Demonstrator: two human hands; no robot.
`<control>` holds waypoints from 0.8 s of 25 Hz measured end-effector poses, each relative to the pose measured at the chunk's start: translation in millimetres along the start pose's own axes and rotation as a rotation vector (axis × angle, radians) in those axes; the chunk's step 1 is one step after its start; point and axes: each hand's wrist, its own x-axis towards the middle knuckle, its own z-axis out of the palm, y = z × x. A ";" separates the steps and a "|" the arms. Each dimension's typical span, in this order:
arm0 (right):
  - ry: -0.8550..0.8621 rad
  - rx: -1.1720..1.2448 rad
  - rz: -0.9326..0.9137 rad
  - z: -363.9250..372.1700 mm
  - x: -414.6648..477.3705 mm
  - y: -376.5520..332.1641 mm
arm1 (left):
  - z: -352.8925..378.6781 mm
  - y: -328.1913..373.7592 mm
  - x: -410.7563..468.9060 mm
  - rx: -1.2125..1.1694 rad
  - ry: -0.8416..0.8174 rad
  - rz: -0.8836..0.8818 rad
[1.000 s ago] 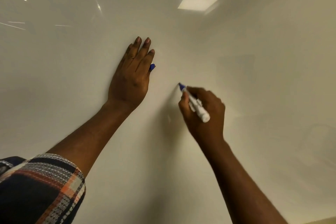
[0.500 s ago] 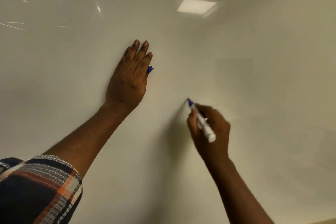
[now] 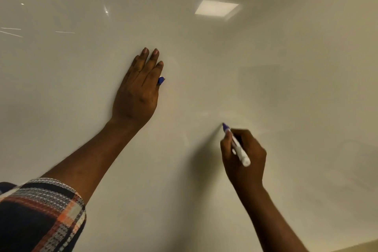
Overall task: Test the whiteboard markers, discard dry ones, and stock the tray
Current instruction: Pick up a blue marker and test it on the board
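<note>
Gripping the marker (image 3: 238, 149) in the right hand (image 3: 245, 168), tip on the whiteboard (image 3: 286, 88) to test ink I guess, flat straight-fingered left hand (image 3: 137, 96) bracing, cap (image 3: 161, 80) pinned underneath.

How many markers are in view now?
1: blue marker in the right hand, tip at the whiteboard. The blue piece under the left hand looks like its cap; others may be hidden.

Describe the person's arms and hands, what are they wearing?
The left hand and right hand are bare: no gloves, rings or watch visible. The left arm wears a plaid sleeve, navy with orange, white and grey checks, ending above the forearm. The right arm shows no sleeve.
</note>
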 end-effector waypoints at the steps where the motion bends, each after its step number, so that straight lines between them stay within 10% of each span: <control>1: -0.036 -0.001 -0.039 0.6 14.6 -9.5 | 0.0 -0.4 0.1 0.002 -0.003 -0.001; 20: -0.065 0.027 0.092 -14.2 -12.9 29.5 | -0.9 1.0 0.0 0.048 0.021 -0.003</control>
